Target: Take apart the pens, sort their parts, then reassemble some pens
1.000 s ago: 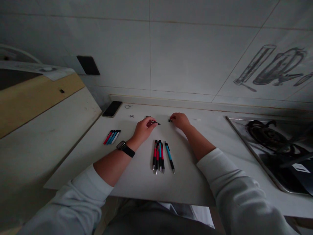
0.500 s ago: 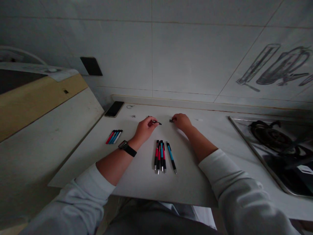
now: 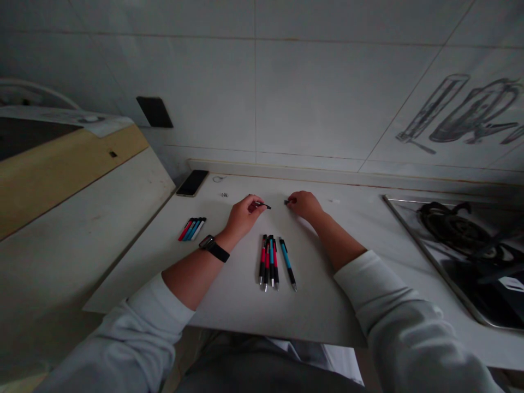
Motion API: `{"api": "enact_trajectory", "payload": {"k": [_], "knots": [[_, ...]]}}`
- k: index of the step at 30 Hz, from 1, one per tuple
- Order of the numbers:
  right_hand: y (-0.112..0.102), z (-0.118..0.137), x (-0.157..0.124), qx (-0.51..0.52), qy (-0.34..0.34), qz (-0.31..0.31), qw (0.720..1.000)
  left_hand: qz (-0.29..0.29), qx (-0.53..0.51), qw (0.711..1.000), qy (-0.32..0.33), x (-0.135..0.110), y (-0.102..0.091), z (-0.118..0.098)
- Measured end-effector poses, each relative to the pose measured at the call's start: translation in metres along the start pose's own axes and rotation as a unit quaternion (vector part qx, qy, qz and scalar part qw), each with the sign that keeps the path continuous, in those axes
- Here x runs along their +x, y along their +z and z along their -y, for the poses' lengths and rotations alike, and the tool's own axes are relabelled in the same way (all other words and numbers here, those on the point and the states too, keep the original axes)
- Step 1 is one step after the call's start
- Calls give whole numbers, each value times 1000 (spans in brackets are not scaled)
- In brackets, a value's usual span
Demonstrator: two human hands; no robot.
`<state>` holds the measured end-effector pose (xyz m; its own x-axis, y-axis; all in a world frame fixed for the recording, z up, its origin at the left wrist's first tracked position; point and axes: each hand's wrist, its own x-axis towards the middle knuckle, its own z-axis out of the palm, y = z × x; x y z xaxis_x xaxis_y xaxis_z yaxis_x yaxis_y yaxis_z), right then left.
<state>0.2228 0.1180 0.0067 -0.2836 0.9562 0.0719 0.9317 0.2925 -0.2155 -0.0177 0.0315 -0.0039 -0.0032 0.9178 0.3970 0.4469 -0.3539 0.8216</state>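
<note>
My left hand [image 3: 244,212] is closed, pinching a thin black pen part [image 3: 264,206] whose tip points right. Across a short gap, my right hand [image 3: 305,204] has its fingers together at the counter, on a small dark piece [image 3: 286,202] that shows beside the fingertips. Too little of that piece shows to tell its kind. Nearer my body lie several red and blue pens [image 3: 269,262] with black grips and silver tips, side by side. One blue pen [image 3: 287,263] lies slightly apart on their right.
Left of my left wrist lies a row of red, blue and white pen barrels [image 3: 192,229]. Small silvery bits [image 3: 224,195], a thin loop [image 3: 218,179] and a phone [image 3: 192,183] are farther back. A gas stove [image 3: 462,240] borders the right, a pale panel [image 3: 82,218] the left.
The view has shifted very slightly. Around the small dark piece, my right fingertips now cover a little more. My left hand stays in place with the black pen part.
</note>
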Motion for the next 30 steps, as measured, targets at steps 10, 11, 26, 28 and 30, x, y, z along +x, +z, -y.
{"api": "enact_trajectory", "payload": {"k": [10,11,26,28,30], "knots": [[3,4,1,4,-6,-11,1000,1,1,1000,-2,-1,-1,-2],[3,4,0,4,-9,-12,1000,0,2,1000,-3,-1,-1,-2],[4,34,-41,343,-131,-32,930,28,-48,998,13,0,0,1],[8,38,-49,365,-126,-12,922,45,-51,997,22,-1,1,1],[10,38,-55,361,-112,-17,926,62,-46,997,27,-2,1,1]]}}
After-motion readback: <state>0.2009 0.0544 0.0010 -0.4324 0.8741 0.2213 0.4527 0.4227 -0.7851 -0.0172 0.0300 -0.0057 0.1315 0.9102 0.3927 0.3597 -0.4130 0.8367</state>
